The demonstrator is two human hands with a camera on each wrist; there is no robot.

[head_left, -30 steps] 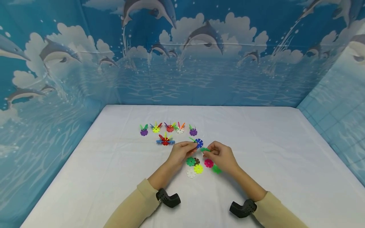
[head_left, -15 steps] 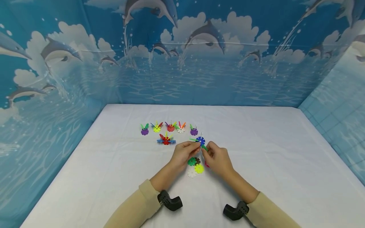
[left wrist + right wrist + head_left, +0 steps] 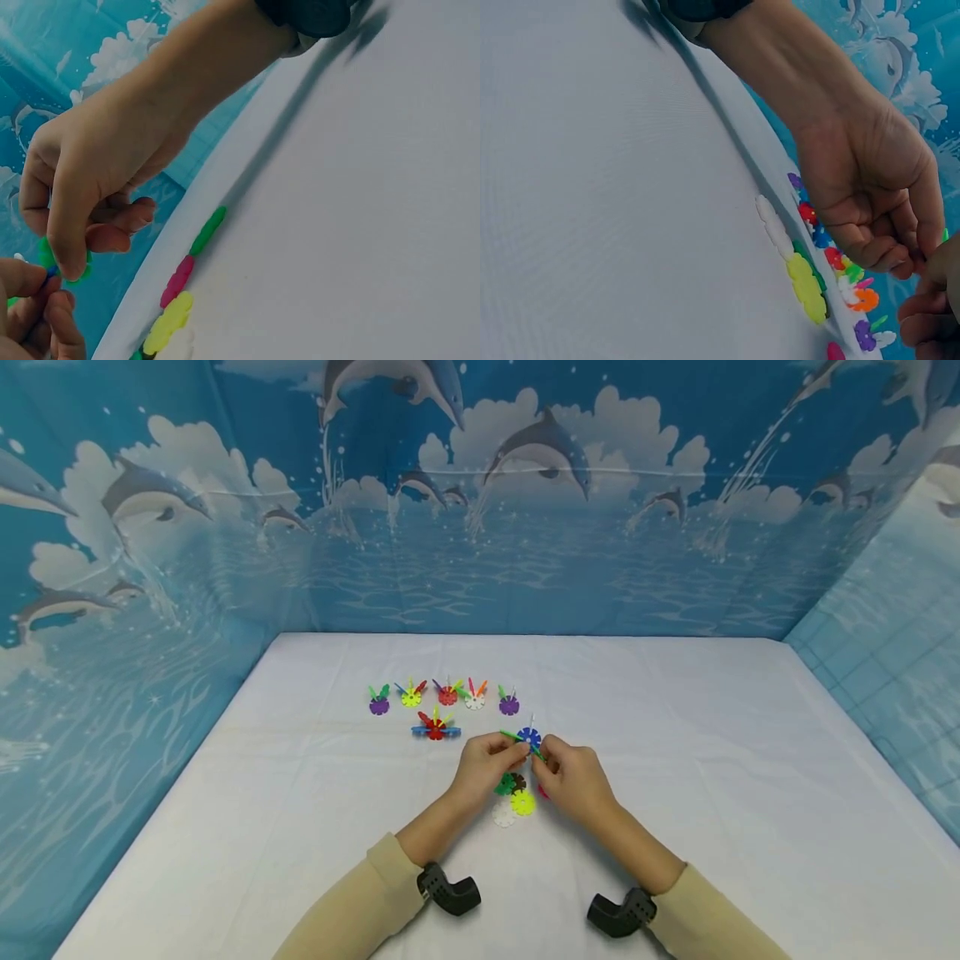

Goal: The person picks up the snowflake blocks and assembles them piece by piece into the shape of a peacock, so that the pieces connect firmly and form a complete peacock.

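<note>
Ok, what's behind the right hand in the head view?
A sliver of a pink disc shows past the right hand, which covers the rest. The left wrist view shows a green disc next to the pink, covered in the head view.

In front of me a white cloth [image 3: 750, 760] spreads wide, faintly creased, its far edge running almost straight across. Beyond it I face a blue backdrop [image 3: 480, 614] that continues along my left and right. Grey dolphins [image 3: 551, 435] leap over printed water [image 3: 375, 564], some large, some small (a big one at the top is cut off by my view), with pale clouds [image 3: 618, 431] around them. On my right shows a tile-like grid [image 3: 892, 635]. Both wrist views catch tilted pieces of that print.
</note>
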